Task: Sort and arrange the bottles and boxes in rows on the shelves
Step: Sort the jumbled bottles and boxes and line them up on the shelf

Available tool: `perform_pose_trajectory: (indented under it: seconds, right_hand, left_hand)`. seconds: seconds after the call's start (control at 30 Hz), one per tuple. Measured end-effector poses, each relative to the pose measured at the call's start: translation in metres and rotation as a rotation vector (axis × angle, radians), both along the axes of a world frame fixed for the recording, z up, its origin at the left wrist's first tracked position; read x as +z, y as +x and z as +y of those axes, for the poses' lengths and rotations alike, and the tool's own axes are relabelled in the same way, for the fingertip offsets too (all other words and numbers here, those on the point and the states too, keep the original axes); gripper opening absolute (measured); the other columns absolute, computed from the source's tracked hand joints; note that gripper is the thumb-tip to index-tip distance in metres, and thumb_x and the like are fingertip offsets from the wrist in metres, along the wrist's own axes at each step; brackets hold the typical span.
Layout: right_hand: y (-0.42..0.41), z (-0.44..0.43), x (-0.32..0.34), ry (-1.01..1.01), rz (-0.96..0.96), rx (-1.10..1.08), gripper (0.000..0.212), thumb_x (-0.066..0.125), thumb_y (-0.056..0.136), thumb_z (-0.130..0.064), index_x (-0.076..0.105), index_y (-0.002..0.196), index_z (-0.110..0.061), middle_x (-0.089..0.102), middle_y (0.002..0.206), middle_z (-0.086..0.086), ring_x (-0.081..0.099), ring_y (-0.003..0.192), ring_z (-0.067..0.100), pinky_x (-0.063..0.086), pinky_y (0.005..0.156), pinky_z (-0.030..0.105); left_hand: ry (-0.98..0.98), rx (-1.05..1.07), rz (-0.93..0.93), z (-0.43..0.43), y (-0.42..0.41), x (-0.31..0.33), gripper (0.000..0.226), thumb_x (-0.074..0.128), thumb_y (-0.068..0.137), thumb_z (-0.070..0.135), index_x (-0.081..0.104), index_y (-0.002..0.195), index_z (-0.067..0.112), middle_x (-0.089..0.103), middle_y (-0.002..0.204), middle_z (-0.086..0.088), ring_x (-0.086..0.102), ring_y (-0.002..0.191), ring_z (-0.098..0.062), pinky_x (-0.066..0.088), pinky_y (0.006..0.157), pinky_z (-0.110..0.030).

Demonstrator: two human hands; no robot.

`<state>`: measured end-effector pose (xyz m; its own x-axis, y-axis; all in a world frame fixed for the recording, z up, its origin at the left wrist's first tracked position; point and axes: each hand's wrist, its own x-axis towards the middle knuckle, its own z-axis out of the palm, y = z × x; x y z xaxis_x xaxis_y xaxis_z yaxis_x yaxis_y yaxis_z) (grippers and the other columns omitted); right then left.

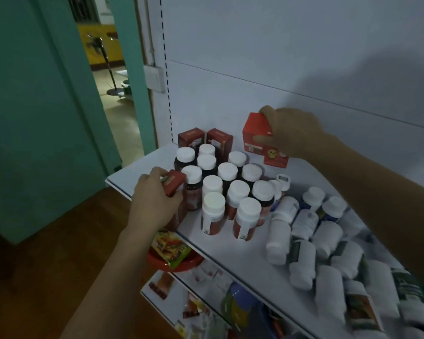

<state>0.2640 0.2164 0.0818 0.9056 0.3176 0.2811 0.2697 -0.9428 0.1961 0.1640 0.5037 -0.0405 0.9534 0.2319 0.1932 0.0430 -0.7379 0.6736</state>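
**Two hands, two red boxes**

The left hand (154, 201) curls round a dark red box (174, 183) at the left front edge of the shelf (132, 172); the box is just beside the standing bottles (230, 189) with white caps. To do this well, I think the hand should lift the box high over the caps and set it by the two dark boxes (203, 139) at the back wall (279, 81); a low push could knock bottles over. The right hand (294, 133) grips a bright red box (256, 133) near the back wall, just above a second red box (275, 159); I cannot tell if they touch. Far right, many white bottles (304, 241) lie on their sides in a heap; they fill the room for new rows. A red bowl (176, 261) pokes out under the shelf.
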Motion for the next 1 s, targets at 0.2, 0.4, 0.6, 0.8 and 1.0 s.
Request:
perform_pose_trajectory:
  seconds: [0.2, 0.4, 0.6, 0.8, 1.0]
  right_hand:
    - [0.005, 0.014, -0.027, -0.020, -0.053, -0.065, 0.060, 0.054, 0.094, -0.060, 0.047, 0.123, -0.008, 0.063, 0.104, 0.015, 0.063, 0.091, 0.036, 0.039, 0.066, 0.037]
    - [0.000, 0.008, -0.025, -0.015, -0.045, -0.057, 0.061, 0.055, 0.094, -0.061, 0.046, 0.127, -0.011, 0.062, 0.109, 0.012, 0.063, 0.093, 0.035, 0.041, 0.069, 0.037]
    - [-0.006, -0.004, -0.014, -0.077, -0.006, -0.133, 0.060, 0.055, 0.093, -0.063, 0.050, 0.122, -0.011, 0.060, 0.105, 0.011, 0.060, 0.091, 0.032, 0.039, 0.069, 0.037]
    - [-0.004, 0.001, -0.026, -0.117, 0.077, -0.180, 0.057, 0.053, 0.095, -0.060, 0.052, 0.117, -0.007, 0.059, 0.109, 0.013, 0.058, 0.090, 0.032, 0.036, 0.070, 0.036]
    - [0.016, -0.008, -0.033, 0.168, 0.223, -0.120, 0.062, 0.062, 0.087, -0.066, 0.051, 0.120, -0.014, 0.060, 0.106, 0.009, 0.058, 0.093, 0.031, 0.047, 0.077, 0.038]
  left_hand:
    - [-0.123, 0.032, 0.015, -0.011, 0.003, -0.004, 0.056, 0.079, 0.084, 0.036, 0.047, 0.128, 0.023, 0.058, 0.119, -0.009, 0.057, 0.107, -0.025, 0.044, 0.076, -0.032]
    - [-0.233, -0.020, 0.046, -0.021, 0.002, -0.007, 0.058, 0.075, 0.087, 0.043, 0.043, 0.133, 0.028, 0.057, 0.127, -0.006, 0.056, 0.109, -0.022, 0.050, 0.083, -0.036]
    - [-0.343, -0.107, 0.088, -0.036, 0.005, -0.006, 0.053, 0.070, 0.089, 0.047, 0.044, 0.133, 0.031, 0.058, 0.128, 0.002, 0.058, 0.111, -0.019, 0.049, 0.091, -0.037]
    - [-0.393, -0.089, 0.091, -0.049, 0.011, -0.010, 0.055, 0.067, 0.092, 0.050, 0.042, 0.136, 0.030, 0.053, 0.132, 0.002, 0.053, 0.113, -0.017, 0.045, 0.094, -0.036]
    - [-0.451, -0.090, 0.087, -0.053, 0.014, -0.021, 0.065, 0.070, 0.090, 0.049, 0.034, 0.141, 0.033, 0.049, 0.135, 0.004, 0.052, 0.121, -0.019, 0.046, 0.103, -0.040]
